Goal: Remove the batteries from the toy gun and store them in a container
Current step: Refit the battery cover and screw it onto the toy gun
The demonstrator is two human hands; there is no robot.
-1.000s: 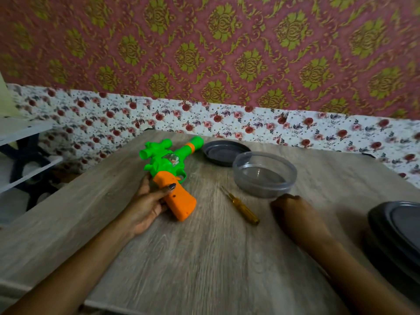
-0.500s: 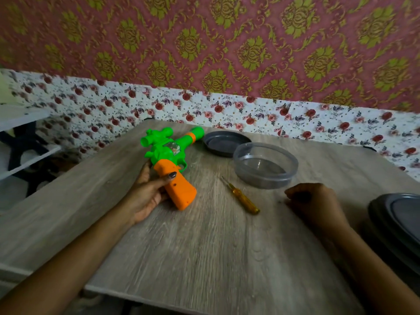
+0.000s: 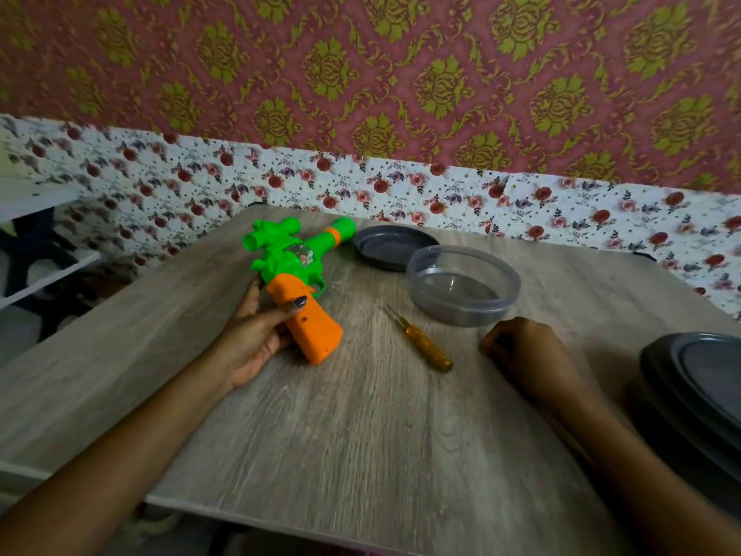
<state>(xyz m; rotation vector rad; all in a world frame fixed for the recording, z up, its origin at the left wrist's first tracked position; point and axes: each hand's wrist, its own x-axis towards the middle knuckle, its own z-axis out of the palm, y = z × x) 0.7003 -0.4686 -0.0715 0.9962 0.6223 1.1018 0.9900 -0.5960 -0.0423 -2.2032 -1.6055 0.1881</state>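
Observation:
A green toy gun [image 3: 298, 260] with an orange grip lies on the wooden table [image 3: 361, 427], barrel pointing away to the right. My left hand [image 3: 256, 335] holds the orange grip, thumb across its top. A yellow-handled screwdriver [image 3: 425, 346] lies on the table between my hands. Behind it stands a clear round container [image 3: 463, 286], with its dark lid [image 3: 391, 246] lying beside it further back. My right hand [image 3: 525, 349] rests on the table in a closed fist, right of the screwdriver and just in front of the container. No batteries are in view.
A stack of dark round lidded containers [image 3: 697, 391] sits at the table's right edge. Floral wallpaper [image 3: 401, 186] backs the table. A white shelf [image 3: 36, 242] stands to the left, beyond the table's edge.
My right hand has shifted a little to the right and back, staying closed on the table. The left hand keeps its hold on the gun. The camera view moved slightly.

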